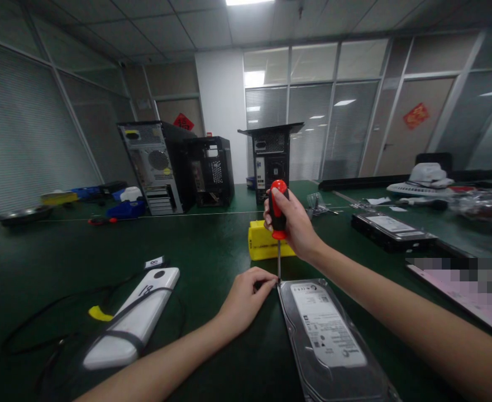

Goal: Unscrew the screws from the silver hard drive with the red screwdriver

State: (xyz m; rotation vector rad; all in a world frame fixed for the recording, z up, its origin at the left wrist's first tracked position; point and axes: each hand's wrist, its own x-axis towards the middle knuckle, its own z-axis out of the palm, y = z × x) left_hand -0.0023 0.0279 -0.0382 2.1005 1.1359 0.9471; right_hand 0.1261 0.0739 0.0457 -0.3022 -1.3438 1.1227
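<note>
A silver hard drive (285, 321) with a white label lies flat on the green table, in front of me. My right hand (294, 220) is wrapped round the red and black handle of a screwdriver (278, 209), held upright. The screwdriver's tip meets the far left corner of the drive. Beside that corner, my left hand (246, 296) has thumb and forefinger pinched together near the tip; whatever is between them is too small to make out. Just behind the screwdriver stands a yellow bin (260, 245).
Computer cases (178, 162) stand at the back, with another case (275, 162) right of them. A white power bank (145, 307) with a black cable lies at the left. More drives (390, 231) are at the right, beside a pink sheet (459, 296).
</note>
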